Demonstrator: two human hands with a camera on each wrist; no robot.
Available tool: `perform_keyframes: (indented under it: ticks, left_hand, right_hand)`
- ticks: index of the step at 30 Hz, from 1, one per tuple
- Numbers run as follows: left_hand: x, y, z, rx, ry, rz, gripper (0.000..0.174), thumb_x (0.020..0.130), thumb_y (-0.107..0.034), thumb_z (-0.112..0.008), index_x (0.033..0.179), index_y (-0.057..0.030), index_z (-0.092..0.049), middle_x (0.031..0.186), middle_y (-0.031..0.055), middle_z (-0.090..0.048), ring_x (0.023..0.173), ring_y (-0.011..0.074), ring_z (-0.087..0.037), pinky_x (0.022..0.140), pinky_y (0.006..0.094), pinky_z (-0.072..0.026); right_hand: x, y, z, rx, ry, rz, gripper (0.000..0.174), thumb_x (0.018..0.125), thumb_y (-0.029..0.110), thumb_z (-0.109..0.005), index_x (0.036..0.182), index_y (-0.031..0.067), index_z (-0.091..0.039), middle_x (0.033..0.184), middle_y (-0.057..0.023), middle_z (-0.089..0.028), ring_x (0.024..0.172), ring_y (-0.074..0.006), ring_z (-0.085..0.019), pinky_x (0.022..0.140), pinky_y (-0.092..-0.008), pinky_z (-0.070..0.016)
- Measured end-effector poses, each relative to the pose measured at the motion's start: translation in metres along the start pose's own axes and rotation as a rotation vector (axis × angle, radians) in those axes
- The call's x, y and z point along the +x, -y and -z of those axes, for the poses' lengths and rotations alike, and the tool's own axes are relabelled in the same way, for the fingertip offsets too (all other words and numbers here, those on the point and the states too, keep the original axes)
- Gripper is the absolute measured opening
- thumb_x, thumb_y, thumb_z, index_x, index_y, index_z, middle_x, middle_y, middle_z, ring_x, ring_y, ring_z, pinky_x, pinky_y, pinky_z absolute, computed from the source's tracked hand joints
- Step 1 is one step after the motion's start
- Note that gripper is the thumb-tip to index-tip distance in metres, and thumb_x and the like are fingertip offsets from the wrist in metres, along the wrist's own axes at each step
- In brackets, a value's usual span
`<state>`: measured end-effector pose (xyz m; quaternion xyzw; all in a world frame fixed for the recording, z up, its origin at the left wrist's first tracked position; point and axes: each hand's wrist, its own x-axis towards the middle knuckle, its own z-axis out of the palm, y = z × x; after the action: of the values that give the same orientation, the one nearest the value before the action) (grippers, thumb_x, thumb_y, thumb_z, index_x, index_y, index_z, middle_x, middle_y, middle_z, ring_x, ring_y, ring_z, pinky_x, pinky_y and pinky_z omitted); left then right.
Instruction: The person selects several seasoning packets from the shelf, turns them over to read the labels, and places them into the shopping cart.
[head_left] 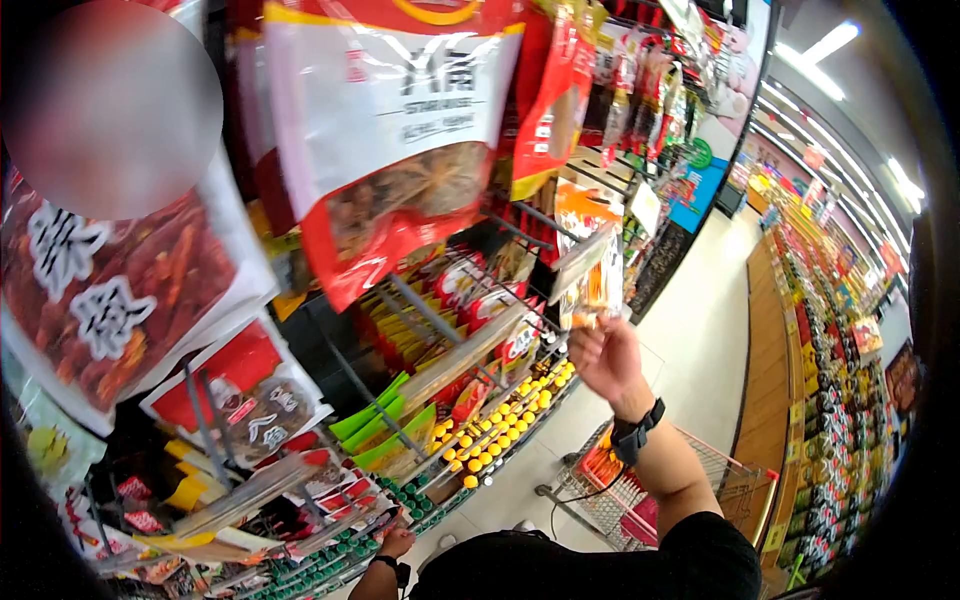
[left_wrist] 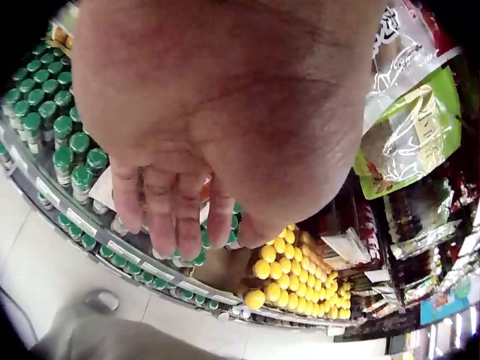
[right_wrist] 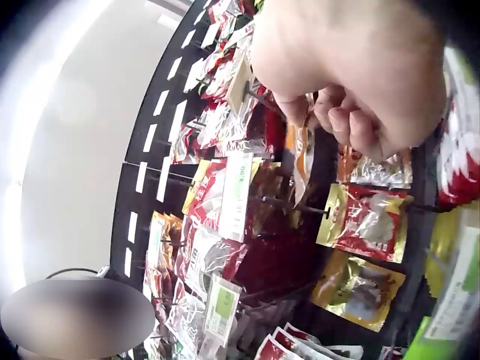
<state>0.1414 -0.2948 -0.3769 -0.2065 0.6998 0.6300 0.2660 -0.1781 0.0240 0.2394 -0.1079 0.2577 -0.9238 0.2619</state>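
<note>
Here's the right hand (head_left: 607, 362), arm stretched out, thumb and curled fingers pinching the bottom of an orange packet (head_left: 585, 207). That packet hangs to the lower right of the big star anise bag (head_left: 390, 130): thin, shiny plastic, orange across the top, paler and orange-streaked below, narrow and upright, partly behind a flat price tag (head_left: 585, 262). From the right wrist it shows nearly edge-on, a crinkled strip of orange.

And the left hand (left_wrist: 225, 127), well below the star anise bag! Its fingers hang loosely bent; something pale with a reddish patch peeks out behind them, and I can't tell whether they grip it.

Now the textures: the star anise bag is glossy white and red, a see-through window showing brown, spiky stars. Left of it, a chilli bag (head_left: 130, 280) packed with wrinkled dark-red pods under bold white lettering. Below it, smooth bright-green packets (head_left: 365, 410), then rows of round yellow caps (head_left: 500, 430), glossy as beads. Down to its lower right, a wire-mesh shopping cart (head_left: 720, 465) stands on pale, smooth floor tiles (head_left: 690, 340).
</note>
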Motion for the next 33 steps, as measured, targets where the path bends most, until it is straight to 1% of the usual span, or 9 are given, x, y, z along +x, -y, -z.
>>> perform_keyframes:
  ticks: [6, 9, 12, 16, 19, 21, 25, 27, 33]
  left_hand:
    - [-0.006, -0.06, -0.015, 0.328, 0.037, -0.057, 0.029, 0.083, -0.03, -0.065, 0.082, -0.0016, -0.07, 0.07, 0.008, -0.067, 0.076, 0.021, -0.066, 0.076, 0.0366, -0.0518]
    - [0.018, -0.066, -0.04, -0.019, 0.135, 0.258, 0.034, 0.086, -0.029, -0.07, 0.106, -0.0023, -0.066, 0.093, 0.0114, -0.07, 0.084, 0.0218, -0.067, 0.077, 0.0346, -0.0527]
    - [0.033, -0.085, -0.075, 0.183, 0.19, -0.142, 0.031, 0.089, -0.028, -0.069, 0.104, -0.0015, -0.064, 0.094, 0.01, -0.069, 0.083, 0.0206, -0.066, 0.075, 0.0345, -0.0526]
    - [-0.02, -0.232, -0.114, 0.173, 0.27, -0.451, 0.03, 0.083, -0.022, -0.076, 0.103, -0.0009, -0.065, 0.089, 0.009, -0.069, 0.081, 0.0173, -0.066, 0.074, 0.0313, -0.0533]
    - [-0.065, -0.345, -0.138, 0.179, 0.357, -0.739, 0.041, 0.079, -0.02, -0.081, 0.112, -0.0022, -0.062, 0.104, 0.0093, -0.067, 0.093, 0.0172, -0.066, 0.082, 0.0318, -0.0533]
    - [-0.073, -0.378, -0.151, 0.151, 0.662, -0.746, 0.058, 0.076, -0.012, -0.083, 0.126, -0.0052, -0.055, 0.121, 0.0077, -0.062, 0.106, 0.0166, -0.062, 0.092, 0.0333, -0.0509]
    - [-0.057, -0.384, -0.177, 0.173, 0.795, -0.855, 0.07, 0.073, -0.001, -0.082, 0.133, -0.0029, -0.045, 0.118, 0.0078, -0.062, 0.102, 0.0156, -0.062, 0.092, 0.0299, -0.0505]
    - [-0.063, -0.376, -0.179, -0.314, 0.807, -0.469, 0.066, 0.074, -0.003, -0.083, 0.13, -0.0012, -0.049, 0.117, 0.0065, -0.061, 0.104, 0.0156, -0.062, 0.092, 0.031, -0.0504]
    - [-0.079, -0.39, -0.172, -0.369, 0.538, -0.435, 0.059, 0.077, -0.008, -0.082, 0.125, -0.0005, -0.05, 0.113, 0.0064, -0.062, 0.103, 0.0178, -0.062, 0.093, 0.0331, -0.0487]
  right_hand:
    - [-0.087, -0.035, 0.069, 0.013, -0.065, -0.067, 0.027, 0.086, 0.013, -0.065, 0.111, 0.0054, -0.062, 0.065, 0.0023, -0.052, 0.062, -0.0095, -0.046, 0.062, -0.0238, -0.0388]
    - [-0.126, -0.056, 0.102, 0.072, -0.1, -0.085, 0.058, 0.078, 0.012, -0.066, 0.133, 0.0047, -0.049, 0.111, -0.006, -0.064, 0.086, -0.0135, -0.056, 0.078, -0.0268, -0.0439]
    - [-0.165, -0.078, 0.113, 0.091, -0.159, -0.002, 0.069, 0.074, 0.007, -0.061, 0.14, 0.0043, -0.044, 0.139, -0.0136, -0.052, 0.128, -0.0266, -0.05, 0.111, -0.0448, -0.0353]
    - [-0.217, -0.111, 0.161, 0.491, -0.06, -0.195, 0.061, 0.077, 0.014, -0.059, 0.133, -0.0061, -0.047, 0.13, -0.019, -0.057, 0.119, -0.0262, -0.056, 0.107, -0.0392, -0.0398]
    - [-0.246, -0.153, 0.234, 0.441, -0.18, -0.356, 0.026, 0.08, 0.009, -0.056, 0.105, -0.0003, -0.057, 0.088, -0.0104, -0.068, 0.078, -0.0256, -0.068, 0.078, -0.0415, -0.0565]
    - [-0.25, -0.154, 0.227, 0.117, -0.535, -0.601, 0.014, 0.083, 0.008, -0.055, 0.097, 0.0063, -0.056, 0.07, -0.0026, -0.063, 0.056, -0.0175, -0.064, 0.055, -0.0282, -0.0565]
    - [-0.246, -0.16, 0.221, 0.137, -0.464, -0.685, 0.012, 0.086, 0.017, -0.056, 0.09, 0.0057, -0.057, 0.076, -0.0055, -0.063, 0.052, -0.0087, -0.059, 0.044, -0.0191, -0.0489]
    - [-0.244, -0.154, 0.209, 0.006, -0.359, -0.666, 0.022, 0.089, 0.026, -0.059, 0.099, 0.0053, -0.058, 0.077, -0.0033, -0.062, 0.046, -0.0085, -0.054, 0.04, -0.0192, -0.0447]
    - [-0.251, -0.163, 0.221, -0.092, -0.345, -0.479, 0.032, 0.1, 0.037, -0.051, 0.111, 0.0073, -0.056, 0.101, -0.006, -0.063, 0.079, -0.0111, -0.06, 0.066, -0.0217, -0.0501]
